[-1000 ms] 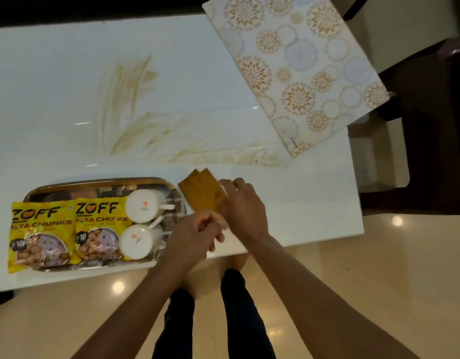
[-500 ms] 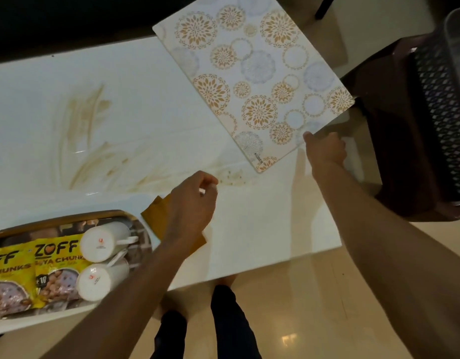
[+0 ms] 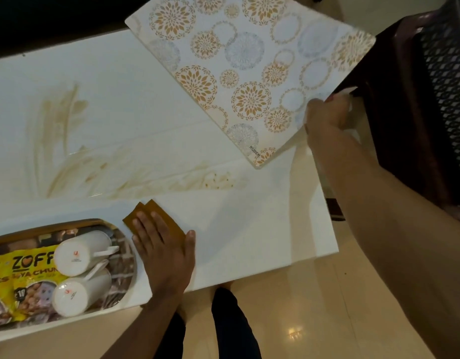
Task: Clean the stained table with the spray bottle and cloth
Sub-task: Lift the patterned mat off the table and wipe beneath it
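Brown smeared stains [image 3: 68, 156] run across the white table [image 3: 249, 229], from the left toward the middle. A folded mustard cloth [image 3: 146, 212] lies on the table near the front edge. My left hand [image 3: 162, 251] rests flat on it with straight fingers. My right hand [image 3: 324, 117] reaches past the table's right edge beside the dark chair. Its fingers curl round a small white object [image 3: 350, 108] that is mostly hidden. No spray bottle is plainly visible.
A floral placemat [image 3: 249, 73] lies tilted over the table's far right corner. At the front left, a tray [image 3: 68, 224] holds two white mugs [image 3: 81, 257] and yellow snack packets [image 3: 24, 275]. A dark brown chair [image 3: 418, 112] stands close on the right.
My left hand has come down flat onto the cloth. My right hand left the cloth, swung right to the table's edge and now closes on something white by the chair.
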